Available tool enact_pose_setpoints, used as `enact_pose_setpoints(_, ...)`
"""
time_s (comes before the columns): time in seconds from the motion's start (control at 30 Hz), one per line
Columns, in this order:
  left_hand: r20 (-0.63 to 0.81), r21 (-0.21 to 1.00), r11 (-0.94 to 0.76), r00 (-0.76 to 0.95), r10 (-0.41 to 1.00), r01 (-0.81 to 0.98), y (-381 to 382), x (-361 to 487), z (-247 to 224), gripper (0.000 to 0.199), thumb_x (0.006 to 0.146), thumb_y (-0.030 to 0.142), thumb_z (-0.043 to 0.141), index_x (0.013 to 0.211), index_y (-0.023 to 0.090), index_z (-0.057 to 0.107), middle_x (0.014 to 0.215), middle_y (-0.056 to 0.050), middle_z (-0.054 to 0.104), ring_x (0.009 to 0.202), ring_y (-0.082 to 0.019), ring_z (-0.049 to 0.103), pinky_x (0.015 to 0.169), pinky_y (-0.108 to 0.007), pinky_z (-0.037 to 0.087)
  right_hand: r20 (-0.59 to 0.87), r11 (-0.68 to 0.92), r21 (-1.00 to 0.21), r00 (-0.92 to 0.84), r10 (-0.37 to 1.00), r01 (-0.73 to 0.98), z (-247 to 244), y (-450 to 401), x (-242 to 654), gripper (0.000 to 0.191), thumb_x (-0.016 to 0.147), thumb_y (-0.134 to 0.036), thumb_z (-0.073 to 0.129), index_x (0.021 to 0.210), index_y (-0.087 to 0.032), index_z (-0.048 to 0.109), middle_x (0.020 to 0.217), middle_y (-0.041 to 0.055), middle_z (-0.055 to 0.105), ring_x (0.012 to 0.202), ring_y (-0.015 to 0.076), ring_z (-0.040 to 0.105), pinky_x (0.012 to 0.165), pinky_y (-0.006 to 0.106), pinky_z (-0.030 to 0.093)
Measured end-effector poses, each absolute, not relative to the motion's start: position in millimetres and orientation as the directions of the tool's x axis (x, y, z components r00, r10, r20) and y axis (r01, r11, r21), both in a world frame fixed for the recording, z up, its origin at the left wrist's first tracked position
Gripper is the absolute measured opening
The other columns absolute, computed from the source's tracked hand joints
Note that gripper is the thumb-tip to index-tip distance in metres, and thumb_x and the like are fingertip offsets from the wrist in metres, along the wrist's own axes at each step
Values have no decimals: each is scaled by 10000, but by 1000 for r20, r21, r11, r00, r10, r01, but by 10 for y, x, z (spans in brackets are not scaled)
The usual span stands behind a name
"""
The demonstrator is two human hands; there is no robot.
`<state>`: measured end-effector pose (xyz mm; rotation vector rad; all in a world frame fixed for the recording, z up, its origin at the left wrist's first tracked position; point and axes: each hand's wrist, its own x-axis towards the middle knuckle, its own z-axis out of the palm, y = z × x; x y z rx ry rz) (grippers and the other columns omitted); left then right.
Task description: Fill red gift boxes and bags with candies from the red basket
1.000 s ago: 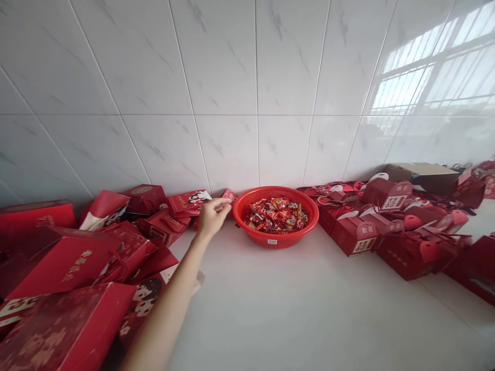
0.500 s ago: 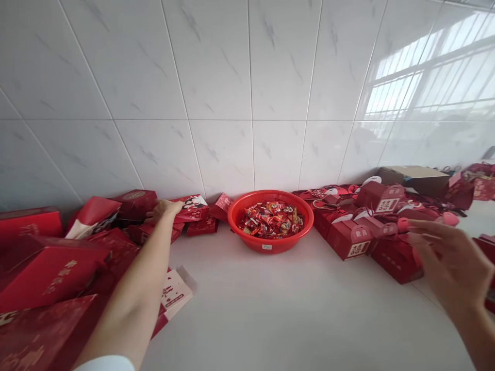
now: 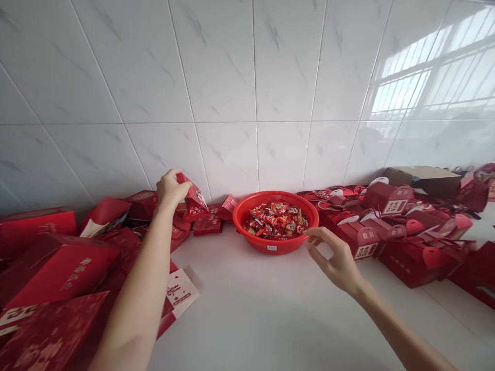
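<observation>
My left hand (image 3: pixel 172 189) grips a red gift box (image 3: pixel 196 201) with a printed picture, tilted up above the back of the left heap. Its fingers wrap over the box's top end. My right hand (image 3: pixel 332 253) is at the right front rim of a red plastic basket (image 3: pixel 271 248), fingers apart and curved, with nothing in them. Whether a fingertip touches the rim I cannot tell. Wrapped candies (image 3: pixel 276 219) in red and gold fill the basket. A smaller red box (image 3: pixel 228 207) leans just left of it, beside a flat red box (image 3: pixel 208 224).
Many red boxes (image 3: pixel 62 265) pile up on the left, with a pale-topped box (image 3: pixel 181 289) at the near edge. On the right stand handled red boxes (image 3: pixel 358 238) and an open cardboard carton (image 3: pixel 425 180). A tiled wall (image 3: pixel 224 149) closes off the back.
My left hand has lifted the printed red box off the heap and tilted it. My right hand has come left from the handled boxes to the basket's rim.
</observation>
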<state>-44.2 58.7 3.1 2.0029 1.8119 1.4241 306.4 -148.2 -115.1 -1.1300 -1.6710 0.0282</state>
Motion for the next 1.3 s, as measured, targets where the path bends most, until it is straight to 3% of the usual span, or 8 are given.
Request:
enact_pose_setpoints(0.17, 581, 672, -381, -133, 803, 635, -105, 47, 266, 545, 729, 177, 644, 1274, 174, 654, 857, -8, 716, 803, -223, 681, 824, -360, 565, 752, 650, -504, -81, 654, 569, -840, -1273, 2628, 200, 936, -320, 617, 1115, -232, 603, 1019, 68, 693, 887, 219, 654, 780, 358, 559)
enact_pose_setpoints(0.3, 586, 646, -489, 29, 810, 587, -653, 460, 124, 514, 735, 212, 674, 1244, 147, 701, 990, -59, 771, 915, -266, 713, 881, -360, 566, 768, 702, -494, -121, 629, 512, -643, -1210, 2270, 433, 867, -405, 726, 1224, -231, 551, 1174, 97, 664, 1052, 264, 620, 896, 404, 529)
enact_pose_setpoints(0.43, 528, 724, -516, 113, 841, 458, -812, 630, -106, 456, 804, 273, 655, 1235, 135, 708, 1144, -108, 762, 1026, -295, 717, 909, -383, 575, 743, 701, -529, -137, 655, 479, -612, -1248, 2102, 504, 816, -368, 749, 1252, -238, 533, 1108, 78, 672, 974, 253, 622, 839, 394, 529)
enact_pose_setpoints(0.6, 464, 795, -493, 168, 870, 353, -741, 648, -275, 454, 847, 337, 658, 1245, 123, 700, 1219, -128, 735, 1097, -303, 699, 905, -382, 582, 725, 701, -609, -97, 681, 371, -714, -1232, 2146, 257, 899, -268, 620, 1153, -230, 602, 1102, 67, 695, 974, 224, 652, 847, 363, 538)
enact_pose_setpoints(0.87, 387, 846, -479, 350, 853, 234, -711, 524, -337, 564, 871, 576, 639, 1277, 184, 636, 704, 5, 684, 606, -181, 685, 594, -281, 561, 583, 580, -811, 202, 787, 83, -725, -1104, 2244, 240, 930, -451, 613, 897, -218, 657, 895, 41, 690, 837, 209, 648, 752, 322, 527)
enact_pose_setpoints(0.97, 349, 821, -484, 404, 846, 303, -699, 458, -305, 381, 880, 561, 631, 930, 187, 685, 601, 37, 603, 509, -139, 634, 565, -251, 502, 415, 456, -880, 251, 875, -133, -750, -1054, 2242, 321, 878, -526, 638, 793, -220, 596, 800, 38, 679, 740, 220, 644, 667, 329, 529)
enact_pose_setpoints(1.03, 312, 810, -473, 428, 848, 346, -691, 434, -291, 409, 898, 542, 603, 688, 193, 572, 532, 42, 572, 477, -127, 616, 559, -242, 473, 307, 368, -905, 267, 913, -216, -797, -1008, 2229, 367, 842, -566, 653, 745, -222, 566, 711, 30, 654, 647, 217, 622, 588, 324, 512)
enact_pose_setpoints(1.3, -87, 812, -251, 535, 841, 527, -549, 356, -377, 391, 874, 463, 562, 626, 217, 387, 481, 36, 601, 420, -161, 642, 507, -246, 452, 255, 321, -929, 308, 917, -184, -1129, -817, 2131, 389, 776, -542, 671, 622, -216, 525, 563, -17, 519, 531, 156, 465, 509, 275, 380)
